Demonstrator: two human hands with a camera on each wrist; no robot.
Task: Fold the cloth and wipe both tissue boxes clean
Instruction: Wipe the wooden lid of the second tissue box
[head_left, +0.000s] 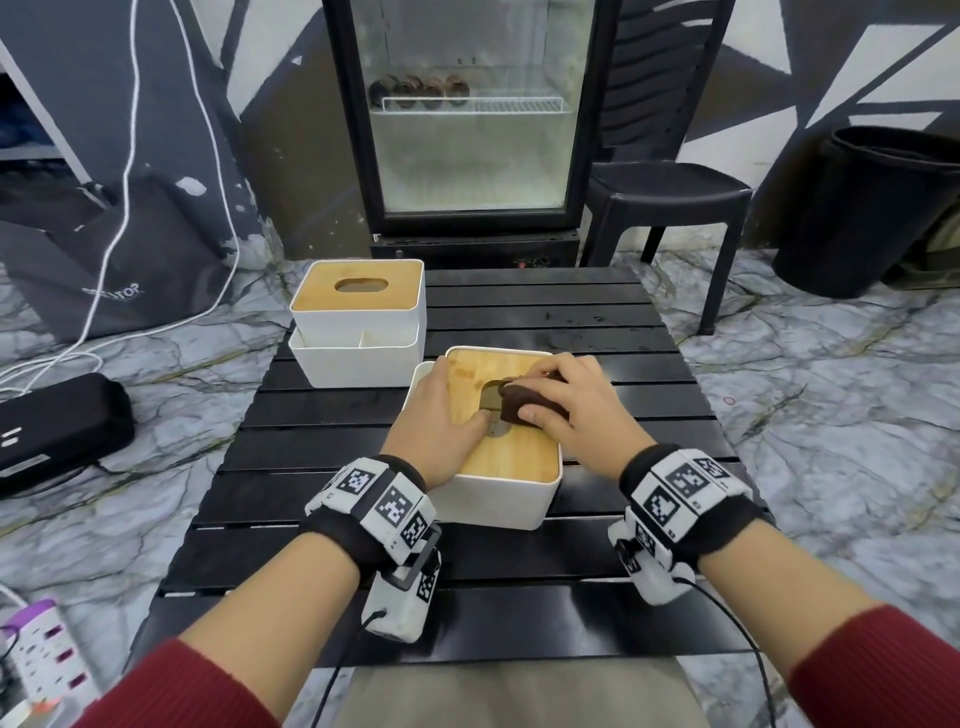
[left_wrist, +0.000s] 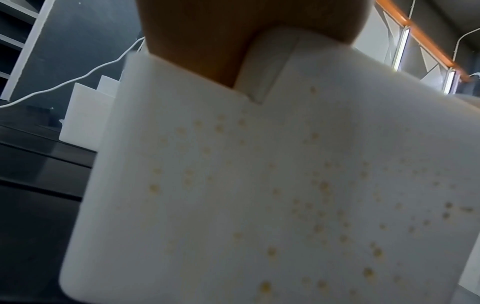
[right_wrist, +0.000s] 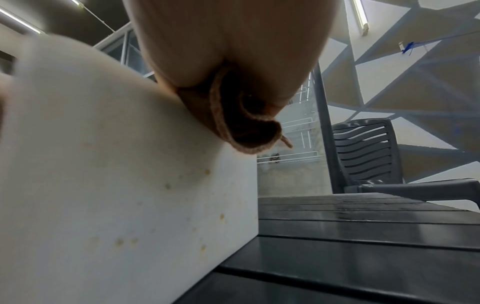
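Cloth (head_left: 530, 408), brown and folded into a thick wad, is pinched between the thumb and curled fingers of the right hand (head_left: 574, 402) and pressed onto the wooden lid of the near tissue box (head_left: 498, 499). The left hand (head_left: 441, 415) lies flat on the lid's left edge, fingers straight. Yellowish specks dot the box's white wall, possibly stains. The far tissue box (head_left: 358, 322) sits behind-left on the black slatted table (head_left: 623, 332).

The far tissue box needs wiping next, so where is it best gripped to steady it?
Lay a palm from above on the far tissue box, on its flat wooden lid beside the slot, fingers over the left edge; the lower front tray looks open and thin-walled.
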